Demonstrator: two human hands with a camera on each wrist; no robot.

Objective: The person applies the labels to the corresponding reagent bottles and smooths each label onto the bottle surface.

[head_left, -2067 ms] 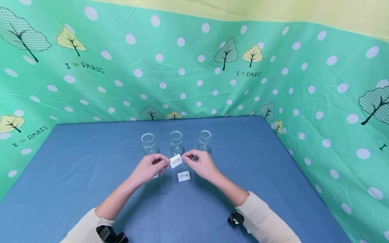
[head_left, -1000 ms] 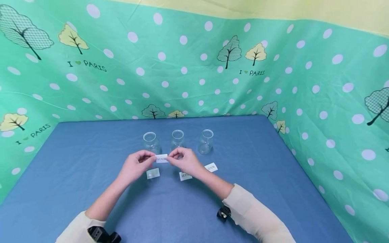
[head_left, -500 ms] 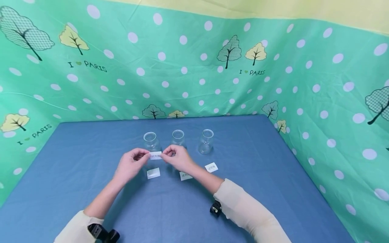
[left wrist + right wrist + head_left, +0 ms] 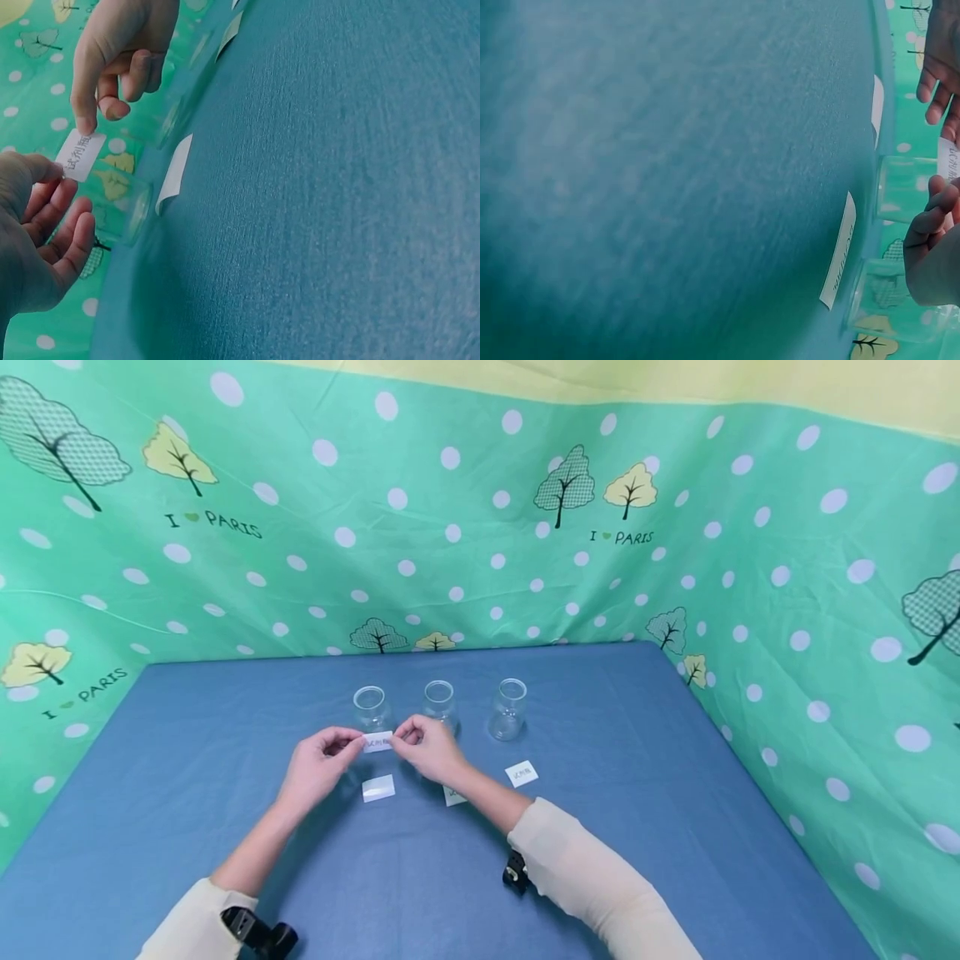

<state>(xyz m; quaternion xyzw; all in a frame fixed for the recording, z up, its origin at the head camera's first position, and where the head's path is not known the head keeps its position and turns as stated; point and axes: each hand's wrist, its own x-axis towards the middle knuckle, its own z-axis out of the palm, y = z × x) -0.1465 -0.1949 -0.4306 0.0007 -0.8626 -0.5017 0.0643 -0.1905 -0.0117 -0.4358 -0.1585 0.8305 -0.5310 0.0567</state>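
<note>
A small white label (image 4: pixel 378 742) with handwritten characters is stretched between both hands, in front of the left glass jar (image 4: pixel 371 700). My left hand (image 4: pixel 318 767) pinches its left end between thumb and index finger. The right hand (image 4: pixel 433 755) pinches the opposite end. In the left wrist view the label (image 4: pixel 78 157) hangs flat, its writing facing me; whether it touches the jar I cannot tell. Below it on the table lies a blank white slip (image 4: pixel 378 788), one edge curled up in the left wrist view.
A middle glass jar (image 4: pixel 439 693) and a right glass jar (image 4: pixel 509 714) stand in a row with the left one. Two more written labels lie on the blue tablecloth: one label (image 4: pixel 454 797) partly behind the right forearm, another label (image 4: pixel 521 773) farther right.
Both hands have carried the pinched label leftward, from before the middle jar to before the left jar. The blank slip and the right-hand label on the table have come into view.
</note>
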